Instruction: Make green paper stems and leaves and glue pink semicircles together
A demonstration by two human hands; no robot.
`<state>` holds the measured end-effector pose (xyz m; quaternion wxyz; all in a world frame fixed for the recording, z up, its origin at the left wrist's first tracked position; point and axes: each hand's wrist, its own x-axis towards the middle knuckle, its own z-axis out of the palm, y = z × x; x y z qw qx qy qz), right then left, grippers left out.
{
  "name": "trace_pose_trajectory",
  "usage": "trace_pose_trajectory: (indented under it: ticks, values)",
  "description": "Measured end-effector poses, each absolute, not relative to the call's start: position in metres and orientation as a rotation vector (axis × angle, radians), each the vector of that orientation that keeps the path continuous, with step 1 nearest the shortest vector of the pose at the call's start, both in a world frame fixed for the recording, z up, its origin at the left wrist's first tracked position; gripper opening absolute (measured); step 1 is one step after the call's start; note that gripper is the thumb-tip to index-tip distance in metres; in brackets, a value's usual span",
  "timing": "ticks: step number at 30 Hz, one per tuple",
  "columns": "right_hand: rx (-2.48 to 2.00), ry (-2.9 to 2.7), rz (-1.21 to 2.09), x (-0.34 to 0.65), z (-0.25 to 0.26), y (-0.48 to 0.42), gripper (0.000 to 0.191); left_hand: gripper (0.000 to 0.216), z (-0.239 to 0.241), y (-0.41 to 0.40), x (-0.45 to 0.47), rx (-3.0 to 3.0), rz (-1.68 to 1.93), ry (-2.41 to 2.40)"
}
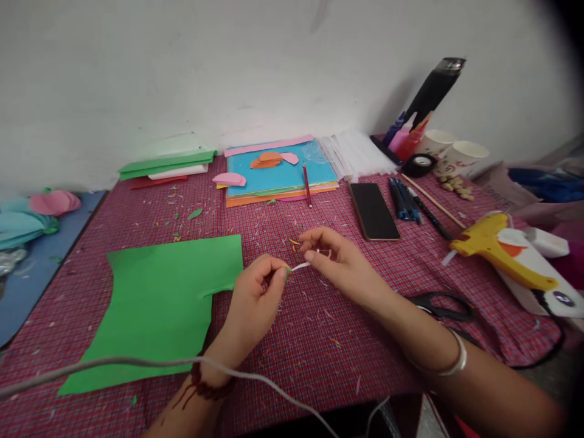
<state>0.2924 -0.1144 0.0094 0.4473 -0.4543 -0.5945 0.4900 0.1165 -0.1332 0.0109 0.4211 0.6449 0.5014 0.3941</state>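
Observation:
A thin white strip (pixel 300 266) runs between my two hands above the checked cloth. My left hand (pixel 255 292) pinches its left end between thumb and forefinger, where a small bit of green shows. My right hand (pixel 340 261) holds the other end between thumb and fingers, and part of the strip shows behind the thumb. A large cut sheet of green paper (pixel 159 304) lies flat on the cloth, left of and partly behind my left hand. Black-handled scissors (pixel 444 306) rest beside my right forearm, partly hidden by it.
A grey cable (pixel 150 362) crosses the foreground. A phone (pixel 374 211), pens (pixel 404 199) and a yellow glue gun (pixel 483 240) lie at right. Behind are a pencil (pixel 306 185) on blue sheets (pixel 274 176), white sticks (pixel 358 155), paper cups (pixel 465 159) and a dark bottle (pixel 433 88).

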Motion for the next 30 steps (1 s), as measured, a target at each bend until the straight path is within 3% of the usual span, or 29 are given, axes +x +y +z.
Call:
trace_pose_trajectory:
  ticks: [4,6,11,16,24,27,30]
  values:
    - [-1.004,-1.061,1.711,0.286,0.004,-0.115,0.028,0.017,0.010,-0.136,0.119,1.733,1.099,1.228]
    - [-0.966,-1.100,1.726,0.281,0.002,-0.118,0.023,0.017,0.008,-0.137,0.120,1.681,1.112,1.230]
    - [-1.006,-1.379,1.381,0.275,0.006,-0.123,0.006,0.016,0.005,-0.138,0.122,1.550,1.103,1.233]
    - [-1.102,-1.600,1.103,0.279,0.008,-0.123,0.010,0.017,0.000,-0.136,0.121,1.451,1.006,1.256]
    - [-0.928,-2.352,0.238,0.292,0.005,-0.120,0.018,0.019,-0.001,-0.130,0.121,0.859,0.957,1.107]
    - [-0.888,-2.385,0.234,0.292,0.003,-0.119,0.017,0.021,-0.001,-0.130,0.121,0.826,0.965,1.105]
    - [-0.951,-2.135,0.591,0.285,0.000,-0.121,0.008,0.017,-0.004,-0.132,0.122,0.848,1.000,1.104]
